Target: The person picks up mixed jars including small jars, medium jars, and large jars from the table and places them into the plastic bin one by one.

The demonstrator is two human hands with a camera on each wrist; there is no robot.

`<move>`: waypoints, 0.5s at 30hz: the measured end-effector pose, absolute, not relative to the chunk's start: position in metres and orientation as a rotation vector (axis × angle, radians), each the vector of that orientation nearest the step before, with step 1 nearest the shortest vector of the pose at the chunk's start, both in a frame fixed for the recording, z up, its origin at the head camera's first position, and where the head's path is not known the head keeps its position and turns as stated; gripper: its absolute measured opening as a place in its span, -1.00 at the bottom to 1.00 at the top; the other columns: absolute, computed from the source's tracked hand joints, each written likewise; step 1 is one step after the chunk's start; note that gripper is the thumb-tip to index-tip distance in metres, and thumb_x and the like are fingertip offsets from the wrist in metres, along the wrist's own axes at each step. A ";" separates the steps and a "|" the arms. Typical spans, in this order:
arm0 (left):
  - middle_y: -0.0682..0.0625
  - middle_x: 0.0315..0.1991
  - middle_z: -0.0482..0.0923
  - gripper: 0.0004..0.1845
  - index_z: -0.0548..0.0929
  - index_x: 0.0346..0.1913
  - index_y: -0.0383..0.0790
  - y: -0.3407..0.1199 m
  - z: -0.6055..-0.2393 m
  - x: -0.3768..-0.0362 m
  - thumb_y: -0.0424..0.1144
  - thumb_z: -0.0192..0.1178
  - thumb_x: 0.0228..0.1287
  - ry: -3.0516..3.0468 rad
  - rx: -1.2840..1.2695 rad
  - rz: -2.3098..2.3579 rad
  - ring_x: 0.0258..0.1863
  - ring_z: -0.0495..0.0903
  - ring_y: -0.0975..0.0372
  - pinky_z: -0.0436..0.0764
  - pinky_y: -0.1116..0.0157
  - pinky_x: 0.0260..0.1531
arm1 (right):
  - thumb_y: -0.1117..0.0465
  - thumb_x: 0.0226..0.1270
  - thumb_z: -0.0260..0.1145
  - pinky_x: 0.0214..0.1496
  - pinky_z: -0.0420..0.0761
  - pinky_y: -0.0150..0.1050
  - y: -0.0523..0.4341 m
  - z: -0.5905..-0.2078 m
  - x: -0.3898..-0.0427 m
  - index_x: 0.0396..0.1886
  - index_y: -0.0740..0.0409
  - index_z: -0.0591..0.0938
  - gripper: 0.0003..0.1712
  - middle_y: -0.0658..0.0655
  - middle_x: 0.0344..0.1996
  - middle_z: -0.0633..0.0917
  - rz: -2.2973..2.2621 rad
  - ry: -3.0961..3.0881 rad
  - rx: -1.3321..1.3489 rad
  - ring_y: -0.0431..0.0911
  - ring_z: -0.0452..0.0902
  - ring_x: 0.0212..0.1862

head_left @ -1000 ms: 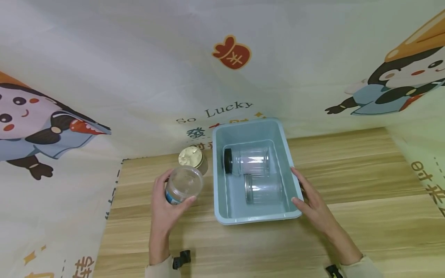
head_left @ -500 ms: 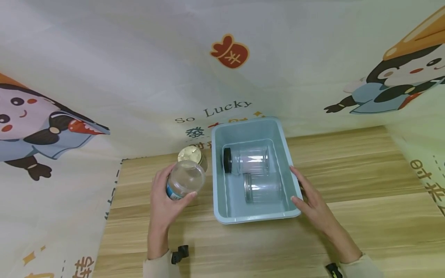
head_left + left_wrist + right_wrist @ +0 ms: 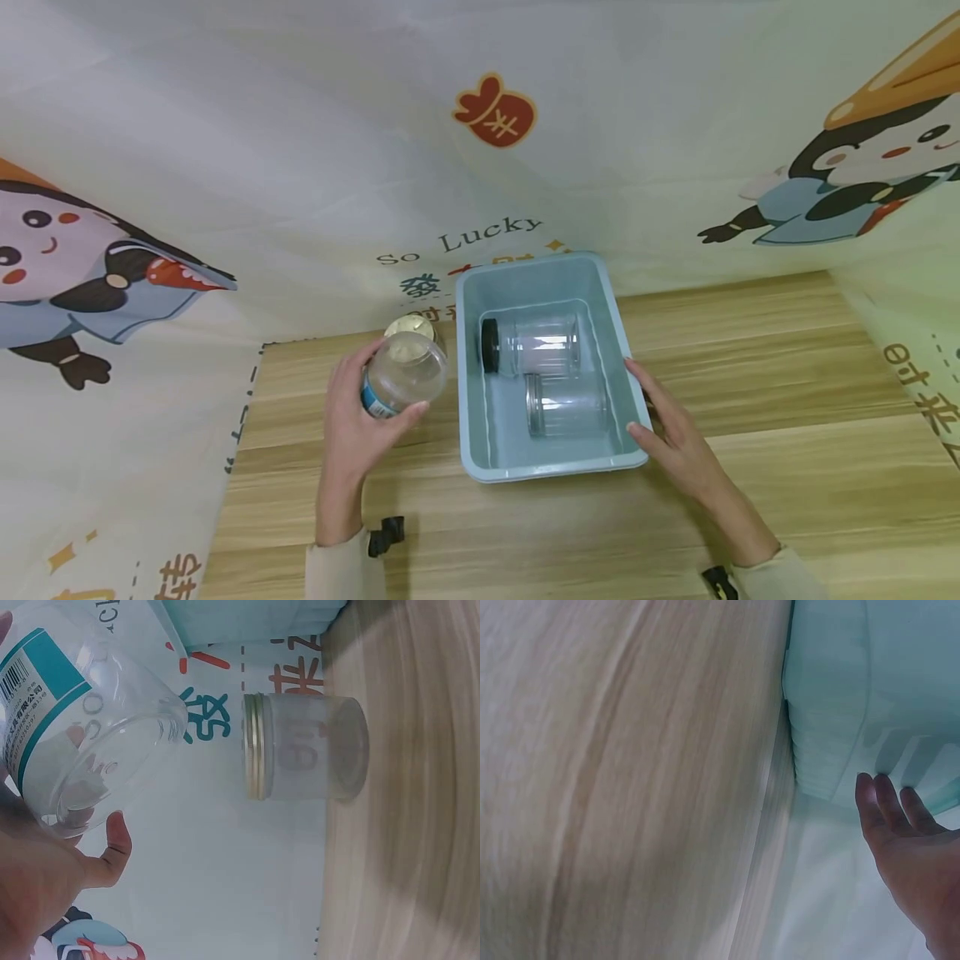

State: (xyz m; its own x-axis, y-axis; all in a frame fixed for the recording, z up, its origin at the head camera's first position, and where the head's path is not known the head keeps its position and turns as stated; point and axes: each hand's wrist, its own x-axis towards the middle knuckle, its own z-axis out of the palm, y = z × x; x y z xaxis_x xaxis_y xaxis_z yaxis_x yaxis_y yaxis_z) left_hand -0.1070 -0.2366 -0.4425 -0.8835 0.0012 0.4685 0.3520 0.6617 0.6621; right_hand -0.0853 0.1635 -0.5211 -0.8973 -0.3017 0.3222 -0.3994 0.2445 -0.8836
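My left hand (image 3: 352, 425) grips a clear plastic jar (image 3: 402, 383) with a blue-and-white label, lifted off the table just left of the light blue bin (image 3: 628, 398). The left wrist view shows that jar (image 3: 71, 727) close up between my fingers. Behind it stands a glass jar with a gold lid (image 3: 304, 748), partly hidden in the head view (image 3: 411, 327). My right hand (image 3: 667, 425) rests with straight fingers (image 3: 889, 806) against the bin's right wall (image 3: 840, 712). Inside the bin lie two clear jars on their sides, one with a black lid (image 3: 532, 343) and one without (image 3: 566, 406).
The wooden table (image 3: 787, 433) has free room right of the bin and in front of it. A printed cloth backdrop (image 3: 300, 167) rises behind the table and drapes over its left edge (image 3: 112, 467).
My left hand has raised the clear jar and carried it up and slightly right, now covering most of the gold lid. The right hand and the bin have stayed put.
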 end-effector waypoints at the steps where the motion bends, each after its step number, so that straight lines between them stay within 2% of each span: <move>1: -0.11 0.14 0.54 -0.03 0.48 0.34 -0.05 -0.236 -0.441 -0.108 -0.04 0.61 -0.31 -2.445 -0.284 -1.102 0.09 0.43 0.05 0.38 -0.03 -0.02 | 0.48 0.30 0.17 0.23 0.39 -0.47 0.164 -0.521 -0.085 0.60 0.06 0.09 -0.10 0.18 0.53 0.17 1.750 -2.412 0.679 -0.23 0.29 0.36; 8: -0.06 0.13 0.55 -0.03 0.50 0.33 0.00 -0.230 -0.434 -0.119 0.03 0.61 -0.33 -2.440 -0.366 -1.077 0.10 0.41 0.06 0.29 -0.04 0.07 | 0.47 0.30 0.18 0.25 0.36 -0.49 0.164 -0.520 -0.085 0.59 0.05 0.10 -0.10 0.18 0.52 0.19 1.728 -2.430 0.662 -0.25 0.28 0.36; 15: -0.08 0.14 0.54 -0.03 0.49 0.34 0.01 -0.225 -0.428 -0.124 0.08 0.58 -0.32 -2.474 -0.376 -1.030 0.10 0.40 0.04 0.31 -0.06 0.06 | 0.48 0.29 0.18 0.26 0.35 -0.48 0.164 -0.520 -0.085 0.59 0.09 0.10 -0.10 0.20 0.52 0.19 1.730 -2.415 0.686 -0.25 0.26 0.38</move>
